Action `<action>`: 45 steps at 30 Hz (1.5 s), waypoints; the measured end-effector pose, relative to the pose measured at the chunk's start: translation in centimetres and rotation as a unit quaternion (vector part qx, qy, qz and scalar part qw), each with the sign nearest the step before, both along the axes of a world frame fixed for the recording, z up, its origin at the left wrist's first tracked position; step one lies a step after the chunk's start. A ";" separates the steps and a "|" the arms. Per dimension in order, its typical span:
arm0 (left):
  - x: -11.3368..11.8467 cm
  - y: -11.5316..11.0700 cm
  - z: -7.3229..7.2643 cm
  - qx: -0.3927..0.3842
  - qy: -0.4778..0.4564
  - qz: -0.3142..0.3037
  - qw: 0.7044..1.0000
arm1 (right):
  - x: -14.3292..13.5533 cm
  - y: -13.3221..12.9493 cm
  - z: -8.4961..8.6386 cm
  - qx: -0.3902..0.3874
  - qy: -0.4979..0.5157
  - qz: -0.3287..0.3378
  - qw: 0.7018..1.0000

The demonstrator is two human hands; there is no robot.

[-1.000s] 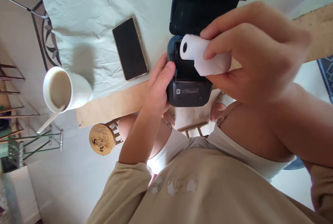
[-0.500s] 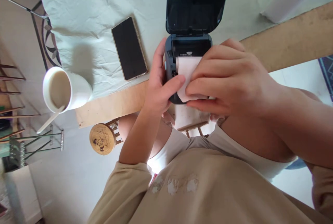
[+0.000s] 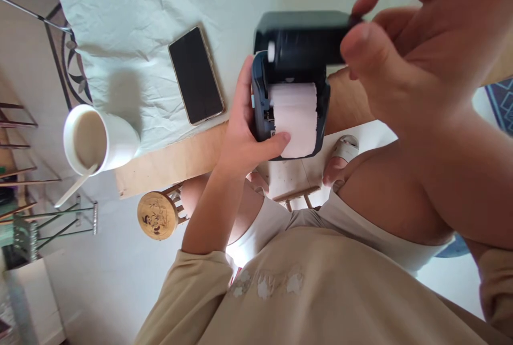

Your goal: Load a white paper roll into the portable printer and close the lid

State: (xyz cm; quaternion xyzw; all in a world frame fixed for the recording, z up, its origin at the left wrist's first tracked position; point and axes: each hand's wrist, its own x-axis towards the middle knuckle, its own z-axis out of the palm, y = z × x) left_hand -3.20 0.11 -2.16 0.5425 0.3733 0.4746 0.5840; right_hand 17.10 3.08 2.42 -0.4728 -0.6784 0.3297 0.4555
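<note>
Steadying the small dark printer (image 3: 262,104) at the near edge of the worktop (image 3: 172,160), my left hand (image 3: 240,139) was curled around its left side, thumb pressed on the loose white paper (image 3: 295,123) that lay out over its front. My right hand (image 3: 404,61) was half closed above, fingertips pinched on the far corner of the raised lid (image 3: 300,40), which stood tilted over the paper bay. I judged the printer light and rigid, best gripped by its flanks; the lid hinge felt like the weak point, and the paper was thin and easily creased or torn. A phone (image 3: 195,75) lay on the cloth (image 3: 140,8) to the left, a mug (image 3: 96,139) with a spoon (image 3: 74,189) beyond it.
</note>
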 end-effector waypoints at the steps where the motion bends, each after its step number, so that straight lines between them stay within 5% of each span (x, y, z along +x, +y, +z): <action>1: 0.0 0.0 0.0 -0.004 0.001 0.004 1.000 | -0.2 -0.4 0.2 0.040 -0.019 0.002 0.999; 4: 0.2 -0.2 0.1 -0.012 -0.007 0.026 1.000 | -0.5 -1.1 0.4 0.114 -0.103 0.044 0.987; 9: 0.3 0.0 -0.2 0.003 -0.014 0.015 1.000 | -0.5 -1.2 -0.4 0.075 -0.124 0.093 0.985; 18: -0.6 2.7 -4.7 0.157 -0.015 -0.057 0.986 | -0.2 -1.3 0.0 0.060 -0.116 0.046 0.990; 28: -0.4 1.4 -1.3 0.070 -0.024 -0.073 0.995 | -0.3 -1.1 -0.2 0.011 -0.108 0.103 0.989; 32: 0.8 0.2 0.4 -0.002 -0.091 -0.001 0.996 | -0.7 -1.1 -0.4 0.012 -0.080 0.111 0.990; 39: 2.1 -0.8 2.3 -0.139 -0.127 0.103 0.977 | -1.1 -0.9 -1.0 -0.155 0.002 0.141 0.978; 45: 1.7 -0.7 2.1 -0.076 -0.148 0.072 0.984 | -1.0 -0.8 -1.0 -0.177 0.016 0.210 0.961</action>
